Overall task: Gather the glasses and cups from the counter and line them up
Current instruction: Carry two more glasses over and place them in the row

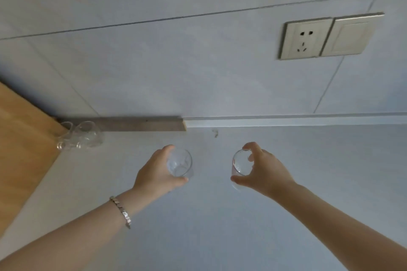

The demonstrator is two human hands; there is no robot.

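Two clear glasses stand apart near the middle of the pale counter (198, 226). My left hand (154, 174) wraps the left glass (179, 164) from its left side. My right hand (262, 171) grips the right glass (241, 164) by its rim and side, thumb in front. Two more clear glasses (81, 136) stand side by side, touching, at the back left corner by the wooden panel.
A wooden panel (24, 143) bounds the counter on the left. A grey strip (132, 123) runs along the back edge under the tiled wall. A wall socket (305, 38) and a switch (350, 36) sit high on the right.
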